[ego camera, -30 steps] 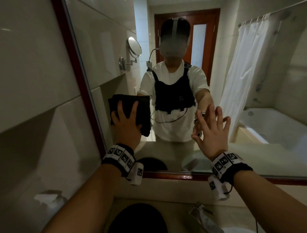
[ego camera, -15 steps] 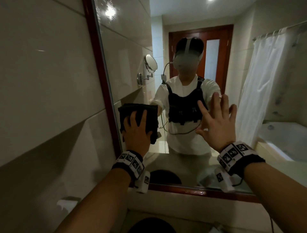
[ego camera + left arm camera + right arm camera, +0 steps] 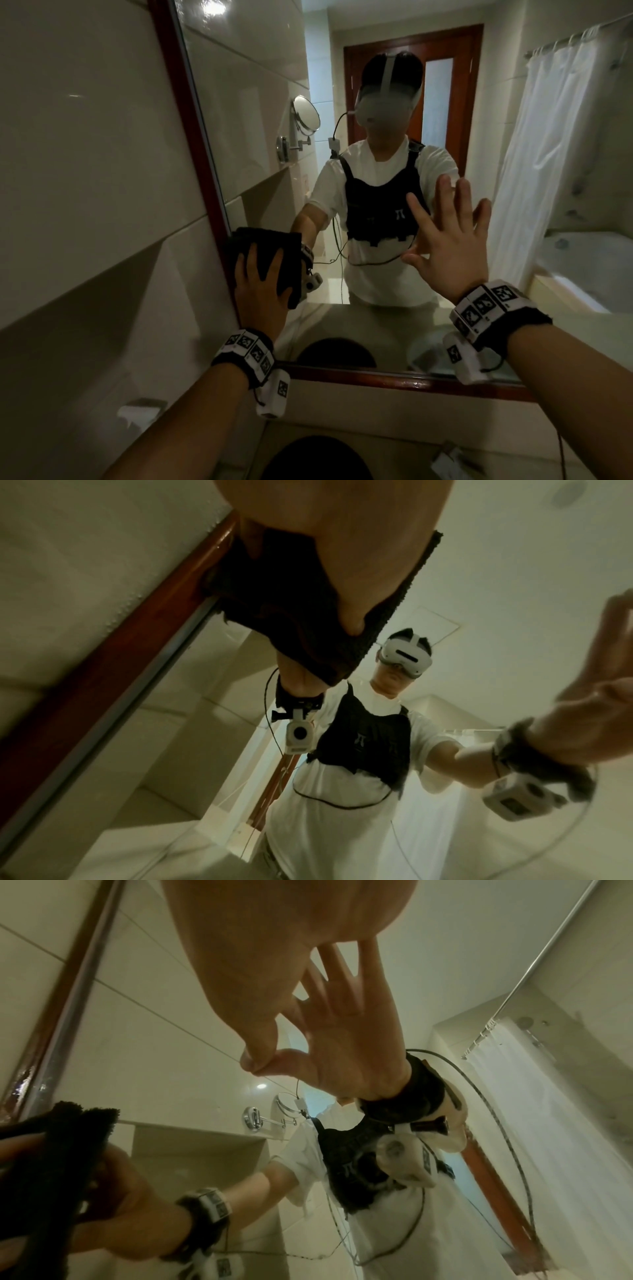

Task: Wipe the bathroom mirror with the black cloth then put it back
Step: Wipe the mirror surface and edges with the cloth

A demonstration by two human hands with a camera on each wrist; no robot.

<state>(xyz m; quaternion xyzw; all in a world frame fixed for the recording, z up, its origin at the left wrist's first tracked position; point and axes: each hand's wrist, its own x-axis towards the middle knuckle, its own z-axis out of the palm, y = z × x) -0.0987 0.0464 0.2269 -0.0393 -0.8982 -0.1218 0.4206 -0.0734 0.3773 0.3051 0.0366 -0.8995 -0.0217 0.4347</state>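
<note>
The black cloth [image 3: 269,240] lies flat against the bathroom mirror [image 3: 260,144], low on the glass and right at its red wooden frame [image 3: 191,144]. My left hand [image 3: 262,291] presses it there with spread, straight fingers; the left wrist view shows the cloth [image 3: 294,610] under my palm [image 3: 325,547], touching the frame. My right hand [image 3: 445,246] rests flat on the glass further right, fingers spread, holding nothing. In the right wrist view that hand [image 3: 274,947] meets its own reflection, with the cloth [image 3: 68,1150] at the lower left.
A tiled wall [image 3: 85,205] runs along the left with a small fixture [image 3: 140,411] low on it. A round black basin [image 3: 322,459] sits below the mirror. The glass reflects a person, a round swing-arm mirror [image 3: 306,114], a shower curtain [image 3: 555,154] and a bathtub.
My left hand has slid the cloth leftward until it reaches the mirror's frame. My right hand has moved up the glass. The head view has tilted upward.
</note>
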